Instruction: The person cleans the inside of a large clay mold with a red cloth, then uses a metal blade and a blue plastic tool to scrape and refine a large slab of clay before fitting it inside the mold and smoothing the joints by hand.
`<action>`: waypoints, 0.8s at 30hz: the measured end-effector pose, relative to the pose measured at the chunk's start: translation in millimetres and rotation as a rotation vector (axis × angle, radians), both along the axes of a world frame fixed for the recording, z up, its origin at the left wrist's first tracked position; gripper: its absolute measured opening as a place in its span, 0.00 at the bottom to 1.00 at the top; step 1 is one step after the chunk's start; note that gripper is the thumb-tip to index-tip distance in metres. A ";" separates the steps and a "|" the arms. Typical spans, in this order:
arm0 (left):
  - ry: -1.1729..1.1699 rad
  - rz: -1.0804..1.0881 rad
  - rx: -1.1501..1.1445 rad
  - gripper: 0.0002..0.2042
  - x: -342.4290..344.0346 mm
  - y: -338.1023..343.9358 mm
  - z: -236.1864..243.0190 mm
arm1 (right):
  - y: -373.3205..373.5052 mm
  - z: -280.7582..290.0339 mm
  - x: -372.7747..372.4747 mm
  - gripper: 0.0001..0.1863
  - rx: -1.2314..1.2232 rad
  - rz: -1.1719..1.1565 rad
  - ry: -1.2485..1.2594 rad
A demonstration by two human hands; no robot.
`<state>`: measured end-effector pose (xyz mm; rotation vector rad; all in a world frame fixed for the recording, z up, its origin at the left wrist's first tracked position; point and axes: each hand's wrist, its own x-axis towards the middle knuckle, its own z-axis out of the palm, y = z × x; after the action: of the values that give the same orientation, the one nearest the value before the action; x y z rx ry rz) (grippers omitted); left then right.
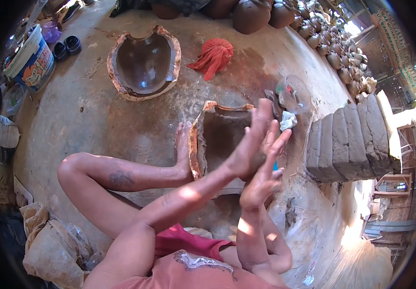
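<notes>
My left hand point(252, 144) and my right hand point(262, 185) meet in front of me, to the right of a clay-lined mould point(195, 144). Both have their fingers stretched out, the left ones pointing up and away, the right ones slanting up to the right. The palms face each other and seem to touch; whether anything lies between them is hidden. The mould rests on the floor between my legs, its rim orange-brown and its inside lined with grey-brown clay. My left forearm crosses over its near part. A bit of blue point(276, 166) shows beside my right hand.
Farther off lies a second clay-lined mould point(176, 67), with a bundled red cloth point(212, 55) beside it. On the right are a clear round container point(294, 94), crumpled white material point(288, 120) and stacked clay slabs point(352, 139). A white bucket point(32, 62) stands far left; rounded pots point(251, 17) line the back.
</notes>
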<state>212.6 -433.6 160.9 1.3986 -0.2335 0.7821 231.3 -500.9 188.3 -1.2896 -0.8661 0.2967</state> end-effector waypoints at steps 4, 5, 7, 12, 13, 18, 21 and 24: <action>0.030 -0.396 -0.322 0.42 -18.2 -7.6 -11.0 | 6.0 -2.2 10.1 0.49 -0.156 -0.286 -0.096; 0.024 -0.406 -0.323 0.42 -15.1 -4.2 -11.9 | 3.3 -2.6 13.8 0.48 0.007 -0.277 0.197; 0.026 -0.124 -0.043 0.41 -7.1 12.9 -21.0 | 0.2 -16.1 17.1 0.47 0.175 -0.233 0.519; 0.190 0.135 -0.181 0.43 7.6 30.6 -18.6 | -8.5 -41.5 -8.9 0.49 0.112 0.025 0.337; 0.217 0.360 -0.119 0.42 4.3 33.9 -9.2 | 2.0 -37.5 -20.7 0.39 -0.047 -0.238 0.089; 0.125 0.735 -0.033 0.34 18.0 76.2 -12.5 | 30.2 -20.7 0.7 0.29 -0.145 -0.258 0.004; 0.319 0.745 -0.228 0.31 8.7 126.7 -46.4 | 42.4 -35.6 47.7 0.28 -0.362 -0.247 0.073; 0.607 0.603 -0.347 0.29 -12.5 148.4 -115.0 | 52.3 -99.3 98.7 0.24 -0.526 -0.124 -0.246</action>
<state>200.1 -285.2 45.9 1.3107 0.7925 0.7901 330.0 -448.6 88.9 -1.8920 -0.9442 0.2799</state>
